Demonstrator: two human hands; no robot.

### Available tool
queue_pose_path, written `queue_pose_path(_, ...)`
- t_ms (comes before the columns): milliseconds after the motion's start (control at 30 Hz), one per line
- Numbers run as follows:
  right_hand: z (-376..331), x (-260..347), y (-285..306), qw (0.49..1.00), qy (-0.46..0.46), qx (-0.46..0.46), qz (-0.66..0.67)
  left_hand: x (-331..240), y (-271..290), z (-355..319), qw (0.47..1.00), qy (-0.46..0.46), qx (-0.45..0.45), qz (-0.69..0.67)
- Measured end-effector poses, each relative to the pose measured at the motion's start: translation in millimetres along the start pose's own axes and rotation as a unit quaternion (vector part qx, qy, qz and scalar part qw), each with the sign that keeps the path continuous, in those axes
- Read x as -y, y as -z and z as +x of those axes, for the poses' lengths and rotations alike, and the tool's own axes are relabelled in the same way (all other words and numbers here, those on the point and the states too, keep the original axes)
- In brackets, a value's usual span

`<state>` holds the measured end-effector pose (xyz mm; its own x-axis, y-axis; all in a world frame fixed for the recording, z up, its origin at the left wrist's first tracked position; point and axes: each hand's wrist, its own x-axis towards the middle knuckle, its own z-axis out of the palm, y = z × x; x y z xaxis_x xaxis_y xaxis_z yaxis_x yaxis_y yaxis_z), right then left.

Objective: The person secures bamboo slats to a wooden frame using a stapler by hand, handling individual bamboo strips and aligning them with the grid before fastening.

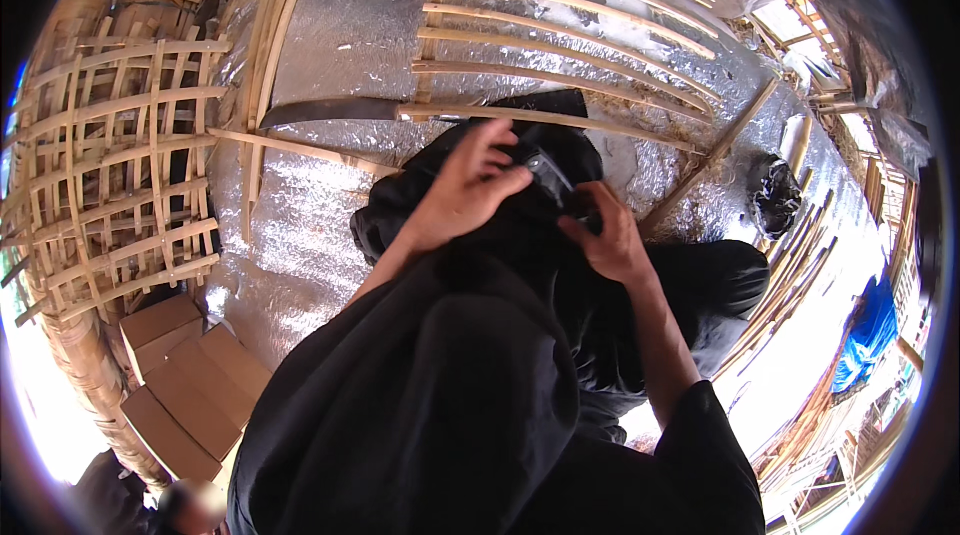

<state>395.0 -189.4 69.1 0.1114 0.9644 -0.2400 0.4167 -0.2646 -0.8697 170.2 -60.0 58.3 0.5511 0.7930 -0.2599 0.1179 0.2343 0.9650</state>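
**Black cloth, both hands on one small dark thing**

Black fabric covers your lap, and the small dark object sits on top, between your hands. Your left hand curls over it from the upper left, fingers bent. Your right hand pinches its lower right end. Both are equally close; its long axis slants from upper left to lower right. The long knife lies well apart, on the foil-covered floor.

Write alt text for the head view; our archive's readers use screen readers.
A person in black clothing holds a small dark object between the left hand and right hand above their lap. Beyond lie a long knife, bamboo slats on silvery sheeting, and a woven bamboo lattice.
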Motion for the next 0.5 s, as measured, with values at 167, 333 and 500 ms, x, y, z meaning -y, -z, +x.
queue_pose_path(167,-6.9,-17.3,17.1,0.979,0.023,0.005,-0.202,12.3,109.2,3.0,0.916,-0.082,-0.341,0.193)
queue_pose_path(333,-15.2,-23.6,10.4,0.963,-0.004,-0.014,-0.269,10.7,125.7,3.2,0.937,-0.078,-0.256,0.225)
queue_pose_path(500,-20.0,-16.2,4.2,0.958,0.001,-0.036,-0.284,8.6,117.6,16.7,0.913,-0.074,-0.27,0.296)
